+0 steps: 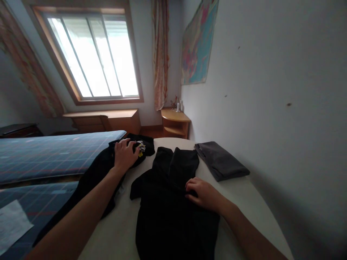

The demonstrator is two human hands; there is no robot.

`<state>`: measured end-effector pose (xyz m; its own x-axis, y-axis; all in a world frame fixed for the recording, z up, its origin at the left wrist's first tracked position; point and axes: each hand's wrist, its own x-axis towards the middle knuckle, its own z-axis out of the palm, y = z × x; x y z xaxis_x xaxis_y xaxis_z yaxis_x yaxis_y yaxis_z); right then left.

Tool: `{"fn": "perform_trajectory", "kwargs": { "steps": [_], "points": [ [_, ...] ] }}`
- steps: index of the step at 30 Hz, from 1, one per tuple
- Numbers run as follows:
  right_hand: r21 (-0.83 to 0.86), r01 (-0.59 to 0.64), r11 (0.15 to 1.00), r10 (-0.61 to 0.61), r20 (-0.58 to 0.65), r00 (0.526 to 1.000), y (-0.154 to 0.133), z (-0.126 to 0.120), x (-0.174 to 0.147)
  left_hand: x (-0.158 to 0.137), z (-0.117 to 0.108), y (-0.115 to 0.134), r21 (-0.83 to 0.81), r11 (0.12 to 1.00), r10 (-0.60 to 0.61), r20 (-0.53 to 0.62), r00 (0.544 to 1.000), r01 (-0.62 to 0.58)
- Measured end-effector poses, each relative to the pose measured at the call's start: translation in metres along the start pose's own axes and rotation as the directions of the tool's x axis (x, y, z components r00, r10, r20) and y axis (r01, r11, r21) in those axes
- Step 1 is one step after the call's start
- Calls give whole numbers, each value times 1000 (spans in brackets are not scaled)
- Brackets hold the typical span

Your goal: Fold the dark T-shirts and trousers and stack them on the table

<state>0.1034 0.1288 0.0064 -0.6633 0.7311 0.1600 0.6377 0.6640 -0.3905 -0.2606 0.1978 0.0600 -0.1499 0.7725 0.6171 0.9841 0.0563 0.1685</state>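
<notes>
A black garment [176,220], apparently a shirt, lies spread on a pale round-edged table [116,234], with a short sleeve-like flap out to its left. My right hand [202,193] rests on its right edge, fingers loosely bent and the thumb a little apart. Further off on the left, my left hand [126,155] lies with spread fingers over a heap of black clothing [94,180]. Beside those fingertips is a small white, black and yellow patch [141,147], too blurred to name. A folded dark grey cloth [221,160] sits at the table's right side.
Blue checked mattresses [62,153] adjoin the table on the left, with a white paper sheet [13,224] on the nearer one. A wall [284,144] runs along the right. Beyond stand a wooden desk [121,117] and a corner shelf [176,117] under the window [94,57].
</notes>
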Motion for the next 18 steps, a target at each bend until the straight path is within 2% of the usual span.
{"fn": "perform_trajectory", "kwargs": {
  "steps": [1,2,4,5,7,9,10,13,15,16,18],
  "points": [
    [-14,-38,999,38,-19,999,1,0,0,-8,0,12,-70,997,42,40,998,-39],
    [-23,-89,996,88,-45,995,2,-1,0,-17,-1,25,-173,983,90,127,988,-67],
    [-21,-205,978,202,-118,972,8,-2,0,-38,-6,51,-408,909,221,306,926,-82],
    [-5,-256,967,252,-156,955,11,-3,1,-49,-11,64,-496,863,296,349,889,-92],
    [47,-315,948,317,-217,923,20,-3,1,-71,-25,88,-571,801,437,353,827,-179],
    [102,-335,937,350,-248,903,28,-3,3,-90,-43,107,-599,760,511,313,800,-252],
    [124,-339,933,360,-256,897,32,-3,3,-100,-52,114,-634,724,567,319,759,-274],
    [149,-331,932,361,-290,886,37,-1,4,-126,-69,127,-739,582,776,379,504,-340],
    [141,-304,942,334,-309,891,38,1,4,-141,-71,131,-726,554,825,412,388,-407],
    [135,-291,947,320,-316,893,38,1,3,-147,-70,132,-694,567,822,441,361,-443],
    [130,-272,954,300,-323,898,38,2,3,-154,-65,135,-606,617,786,508,352,-502]
  ]
}}
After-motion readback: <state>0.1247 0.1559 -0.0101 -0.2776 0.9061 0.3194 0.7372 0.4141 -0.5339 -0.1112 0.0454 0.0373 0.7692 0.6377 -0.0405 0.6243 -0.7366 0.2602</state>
